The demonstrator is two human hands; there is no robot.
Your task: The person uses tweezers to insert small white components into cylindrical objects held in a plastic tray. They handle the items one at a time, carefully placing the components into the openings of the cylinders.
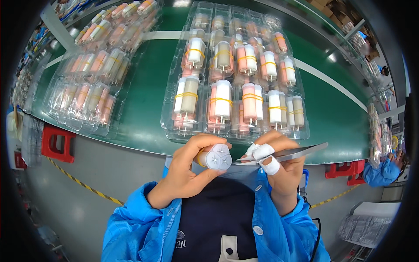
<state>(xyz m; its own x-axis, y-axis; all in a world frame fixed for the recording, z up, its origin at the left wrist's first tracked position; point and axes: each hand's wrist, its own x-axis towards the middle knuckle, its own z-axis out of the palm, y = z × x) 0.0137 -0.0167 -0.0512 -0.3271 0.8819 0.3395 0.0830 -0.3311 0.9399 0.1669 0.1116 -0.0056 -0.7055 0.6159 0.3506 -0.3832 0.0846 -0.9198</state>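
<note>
My left hand (187,174) is closed round a bundle of tubes (219,157), with its pale three-lobed end turned up toward me. My right hand (286,174) grips metal tweezers (301,152), their thin tips pointing left, close to the bundle but apart from it. White wrapping (270,166) covers fingertips of that hand. Just beyond both hands, a clear plastic tray (168,124) holds several bundles of white, pink and grey tubes (221,100), each tied with a yellow rubber band. Thin pins stick out of their near ends.
More filled clear trays (78,126) stand at the left of the green conveyor belt (142,87). Red stools (60,144) sit below the belt's edge. Another person's blue sleeve (382,172) shows at the far right, near stacked trays (366,229).
</note>
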